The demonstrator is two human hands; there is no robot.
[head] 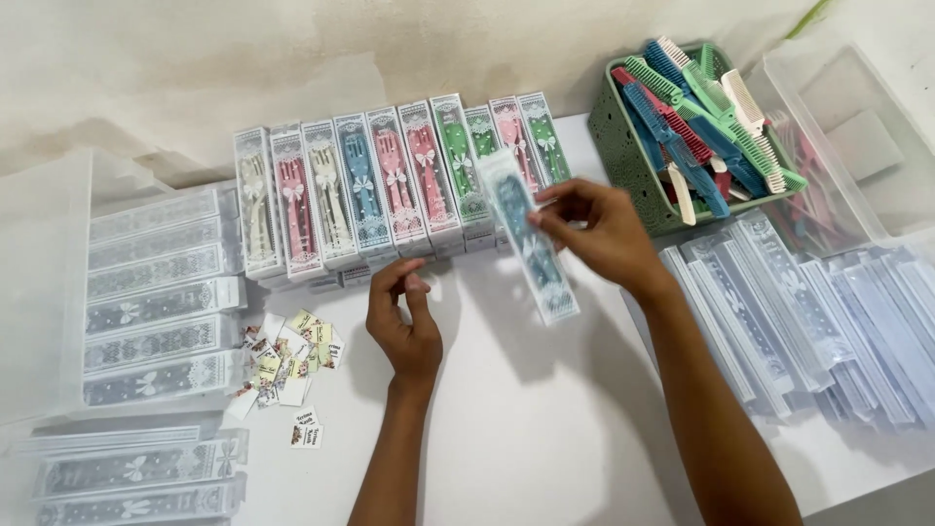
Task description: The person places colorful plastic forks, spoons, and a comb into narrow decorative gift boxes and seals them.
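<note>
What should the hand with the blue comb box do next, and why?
Probably set the boxed blue comb at the right end of the leaning row of boxed combs. The right hand holds it just before that row, and the left hand is free.

Boxed combs stand behind my hands; basket of combs rear right; empty boxes left; labels before them on the table.
</note>
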